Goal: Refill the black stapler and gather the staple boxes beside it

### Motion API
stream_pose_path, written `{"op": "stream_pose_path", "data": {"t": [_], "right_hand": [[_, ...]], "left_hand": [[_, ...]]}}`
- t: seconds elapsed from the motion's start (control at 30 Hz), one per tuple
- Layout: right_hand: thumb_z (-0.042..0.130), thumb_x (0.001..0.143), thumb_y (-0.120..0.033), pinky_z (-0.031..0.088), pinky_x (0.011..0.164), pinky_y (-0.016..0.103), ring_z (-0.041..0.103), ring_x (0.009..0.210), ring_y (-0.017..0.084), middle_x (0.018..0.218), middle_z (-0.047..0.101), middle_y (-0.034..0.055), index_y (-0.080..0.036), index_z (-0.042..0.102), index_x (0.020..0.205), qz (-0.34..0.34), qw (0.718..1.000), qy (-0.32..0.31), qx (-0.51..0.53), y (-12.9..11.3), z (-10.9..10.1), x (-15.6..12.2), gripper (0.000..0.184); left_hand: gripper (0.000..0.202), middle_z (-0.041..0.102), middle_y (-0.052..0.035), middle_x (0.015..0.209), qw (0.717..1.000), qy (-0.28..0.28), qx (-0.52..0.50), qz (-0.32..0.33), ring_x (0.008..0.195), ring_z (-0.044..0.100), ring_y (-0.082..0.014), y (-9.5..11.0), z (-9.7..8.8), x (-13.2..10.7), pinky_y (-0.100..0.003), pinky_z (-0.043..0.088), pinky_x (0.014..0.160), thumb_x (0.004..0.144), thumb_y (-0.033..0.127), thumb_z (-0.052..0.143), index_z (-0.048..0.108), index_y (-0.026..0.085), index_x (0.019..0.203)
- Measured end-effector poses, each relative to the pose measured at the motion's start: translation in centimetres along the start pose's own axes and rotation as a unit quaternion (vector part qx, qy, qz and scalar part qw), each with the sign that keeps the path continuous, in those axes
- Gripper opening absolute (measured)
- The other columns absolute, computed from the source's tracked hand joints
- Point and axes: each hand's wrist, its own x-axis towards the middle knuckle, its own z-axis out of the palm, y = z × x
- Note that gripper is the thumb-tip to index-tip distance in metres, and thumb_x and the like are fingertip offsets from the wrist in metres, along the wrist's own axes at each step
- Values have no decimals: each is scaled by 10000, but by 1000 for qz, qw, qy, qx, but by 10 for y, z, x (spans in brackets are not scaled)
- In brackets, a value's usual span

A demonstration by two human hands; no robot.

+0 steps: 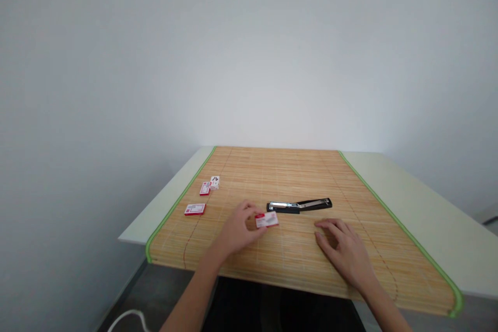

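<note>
My left hand (238, 231) pinches a small red-and-white staple box (267, 219) just above the bamboo mat (295, 259). A black stapler (299, 205) lies opened out flat right behind the box, its metal channel facing up. My right hand (346, 251) rests flat on the mat, fingers spread, a little in front and to the right of the stapler, holding nothing.
Three more small red-and-white boxes lie at the mat's left side: one (195, 209) near the green edge, two (209, 185) farther back. The mat covers a pale table (428, 202) set against a white wall. A white cable (128, 317) lies on the floor below.
</note>
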Motion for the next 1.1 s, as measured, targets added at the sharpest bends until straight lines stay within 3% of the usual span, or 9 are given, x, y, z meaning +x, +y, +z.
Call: {"op": "stream_pose_path", "data": {"t": [0.1, 0.2, 0.43, 0.67, 0.8, 0.97, 1.1], "right_hand": [[535, 939, -487, 494, 954, 511, 620, 1076, 312, 1167, 663, 52, -339, 697, 1122, 1, 1000, 1, 3, 0, 0, -1, 286], [545, 936, -489, 493, 951, 507, 618, 1088, 310, 1177, 662, 49, -343, 704, 1117, 8, 1000, 2, 1, 1, 1, -2, 282], [533, 966, -491, 496, 967, 521, 611, 1163, 315, 1239, 659, 54, -372, 709, 1193, -8, 1000, -25, 1, -2, -3, -3, 311], [565, 990, -449, 371, 1180, 569, 468, 1413, 311, 1553, 488, -2, -461, 533, 1443, -130, 975, -170, 60, -14, -28, -1, 455], [601, 979, -445, 277, 1238, 588, 403, 1471, 307, 1614, 395, -49, -491, 469, 1476, -163, 957, -225, 79, -21, -40, 7, 517], [618, 969, -447, 286, 1246, 559, 389, 1479, 300, 1607, 407, -51, -469, 482, 1476, -158, 951, -249, 94, -19, -40, 16, 525], [626, 960, -455, 404, 1197, 496, 478, 1414, 279, 1535, 513, 7, -400, 558, 1440, -110, 963, -207, 130, -18, -22, 19, 487]], "left_hand": [[296, 631, -39, 1120, 998, -63, -18, 26, 1050, 604, -243, 23, 28, 4, -353, 487, 947, 779, 370, 799, 733, 289, 1055], [318, 631, -40, 1120, 998, -57, -7, 21, 1077, 592, -261, 26, 41, 6, -374, 472, 970, 761, 384, 822, 744, 295, 1057], [423, 612, -24, 1182, 998, -53, -18, -5, 1152, 561, -259, 8, 35, -2, -381, 440, 1016, 744, 465, 852, 719, 324, 1120], [384, 623, -19, 1123, 998, -58, 1, -11, 1091, 572, -258, 6, 39, 3, -387, 430, 990, 748, 509, 842, 738, 337, 1076], [391, 632, -16, 1110, 999, -52, 4, -3, 1088, 574, -262, 7, 40, 5, -388, 426, 983, 729, 506, 856, 742, 339, 1064], [398, 638, -23, 1107, 999, -53, 10, -6, 1068, 576, -264, 7, 40, 5, -396, 425, 979, 734, 523, 843, 744, 335, 1071], [399, 642, -19, 1109, 999, -51, 9, -3, 1078, 573, -265, 8, 41, 5, -397, 417, 982, 728, 513, 853, 744, 332, 1067]]}}
